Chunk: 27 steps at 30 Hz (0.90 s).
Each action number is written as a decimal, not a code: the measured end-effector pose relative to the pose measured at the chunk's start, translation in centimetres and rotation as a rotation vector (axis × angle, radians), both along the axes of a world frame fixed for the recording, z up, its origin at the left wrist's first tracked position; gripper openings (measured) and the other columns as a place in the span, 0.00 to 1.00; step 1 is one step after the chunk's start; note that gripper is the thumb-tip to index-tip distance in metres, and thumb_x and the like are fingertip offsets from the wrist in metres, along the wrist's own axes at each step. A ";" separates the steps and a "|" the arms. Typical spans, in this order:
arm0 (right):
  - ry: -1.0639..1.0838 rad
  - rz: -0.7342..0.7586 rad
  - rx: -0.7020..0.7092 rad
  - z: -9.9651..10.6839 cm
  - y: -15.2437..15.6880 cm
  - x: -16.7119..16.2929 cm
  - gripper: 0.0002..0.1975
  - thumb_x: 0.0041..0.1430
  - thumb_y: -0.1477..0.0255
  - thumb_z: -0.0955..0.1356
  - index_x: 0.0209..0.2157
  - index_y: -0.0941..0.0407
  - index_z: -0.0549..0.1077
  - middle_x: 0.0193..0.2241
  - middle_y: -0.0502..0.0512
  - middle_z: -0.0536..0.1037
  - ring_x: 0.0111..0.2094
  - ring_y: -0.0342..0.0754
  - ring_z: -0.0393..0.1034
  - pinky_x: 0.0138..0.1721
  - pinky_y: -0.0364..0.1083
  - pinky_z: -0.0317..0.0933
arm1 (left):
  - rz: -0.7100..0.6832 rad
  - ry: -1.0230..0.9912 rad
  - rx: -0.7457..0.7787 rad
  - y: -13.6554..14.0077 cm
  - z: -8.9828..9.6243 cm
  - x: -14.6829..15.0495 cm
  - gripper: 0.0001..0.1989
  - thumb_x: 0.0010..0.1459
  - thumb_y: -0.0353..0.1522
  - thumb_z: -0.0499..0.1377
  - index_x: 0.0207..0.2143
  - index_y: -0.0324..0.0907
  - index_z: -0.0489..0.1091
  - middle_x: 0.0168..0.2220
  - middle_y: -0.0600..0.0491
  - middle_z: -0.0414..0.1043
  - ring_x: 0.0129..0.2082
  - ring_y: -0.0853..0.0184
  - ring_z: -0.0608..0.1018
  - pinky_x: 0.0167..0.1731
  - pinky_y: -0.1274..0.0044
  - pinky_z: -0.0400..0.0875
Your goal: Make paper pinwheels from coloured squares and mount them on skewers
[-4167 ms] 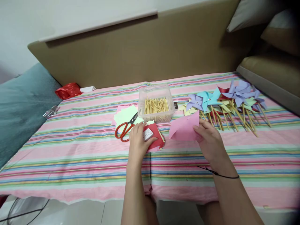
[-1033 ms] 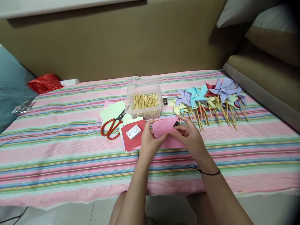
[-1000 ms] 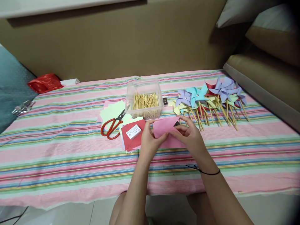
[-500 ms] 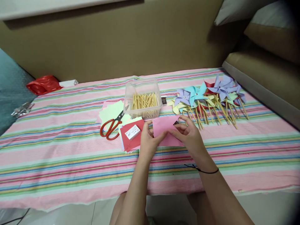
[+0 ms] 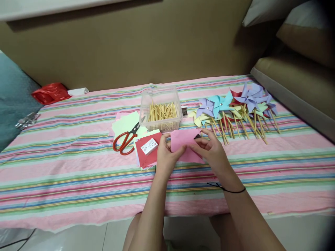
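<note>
A square of pink paper [image 5: 184, 137], slit at its right side, is held up between both hands above the striped cloth. My left hand [image 5: 168, 155] grips its left edge, thumb in front and fingers behind. On the right edge, my right hand [image 5: 209, 146] pinches the paper near the slit, its thumb close to the sheet's middle. Beside my left hand lies a stack of paper topped by a red sheet [image 5: 147, 160], with a small white printed box [image 5: 149, 146] on it. Orange-handled scissors [image 5: 125, 141] rest on pale green paper [image 5: 125, 122].
A clear plastic box [image 5: 160, 94] holds many short sticks [image 5: 163, 112]. Several finished paper pinwheels [image 5: 221, 104] on sticks lie at the right. A red plastic bag [image 5: 51, 93] sits at the far left. The striped cloth [image 5: 86, 188] runs to the sofa base.
Both hands keep their hold on the pink paper, which has tilted very slightly. The whole view has shifted a little; the other things lie as before.
</note>
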State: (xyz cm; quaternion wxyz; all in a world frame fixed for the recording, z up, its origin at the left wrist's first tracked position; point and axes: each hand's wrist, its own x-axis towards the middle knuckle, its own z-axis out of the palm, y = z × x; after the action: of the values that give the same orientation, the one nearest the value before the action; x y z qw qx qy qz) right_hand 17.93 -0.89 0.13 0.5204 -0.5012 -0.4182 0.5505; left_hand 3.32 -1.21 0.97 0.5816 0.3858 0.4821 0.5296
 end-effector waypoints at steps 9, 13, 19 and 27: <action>0.033 0.092 0.006 0.2 -0.2 0.0 0.36 0.44 0.63 0.77 0.53 0.52 0.61 0.31 0.50 0.79 0.31 0.47 0.74 0.32 0.46 0.67 | -0.016 0.030 0.004 0.1 -0.2 -0.2 0.28 0.43 0.35 0.70 0.44 0.42 0.61 0.26 0.56 0.77 0.24 0.69 0.77 0.25 0.78 0.70; 0.032 0.082 -0.008 0.2 -0.3 0.0 0.35 0.44 0.65 0.77 0.53 0.51 0.61 0.27 0.48 0.77 0.28 0.46 0.73 0.29 0.45 0.67 | -0.028 0.069 0.015 0.0 -0.2 -0.1 0.27 0.44 0.34 0.69 0.45 0.41 0.62 0.27 0.55 0.77 0.25 0.68 0.77 0.26 0.78 0.71; 0.021 0.083 -0.010 0.2 -0.2 0.0 0.35 0.45 0.65 0.76 0.52 0.52 0.61 0.29 0.49 0.78 0.30 0.47 0.74 0.30 0.45 0.67 | -0.035 0.071 0.012 0.0 -0.3 -0.2 0.27 0.45 0.35 0.69 0.46 0.41 0.62 0.29 0.54 0.78 0.25 0.67 0.78 0.26 0.77 0.71; 0.014 0.089 -0.060 0.4 -0.2 0.2 0.35 0.41 0.64 0.77 0.49 0.53 0.62 0.30 0.51 0.79 0.29 0.47 0.74 0.27 0.44 0.65 | -0.058 0.019 -0.010 0.2 -0.3 -0.5 0.27 0.43 0.35 0.70 0.43 0.43 0.61 0.29 0.55 0.78 0.26 0.68 0.78 0.28 0.77 0.72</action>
State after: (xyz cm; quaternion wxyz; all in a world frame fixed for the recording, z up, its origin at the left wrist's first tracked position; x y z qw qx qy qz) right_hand 18.09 -1.08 0.58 0.4832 -0.4935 -0.4196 0.5890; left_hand 2.80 -1.01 0.66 0.5940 0.4018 0.4787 0.5064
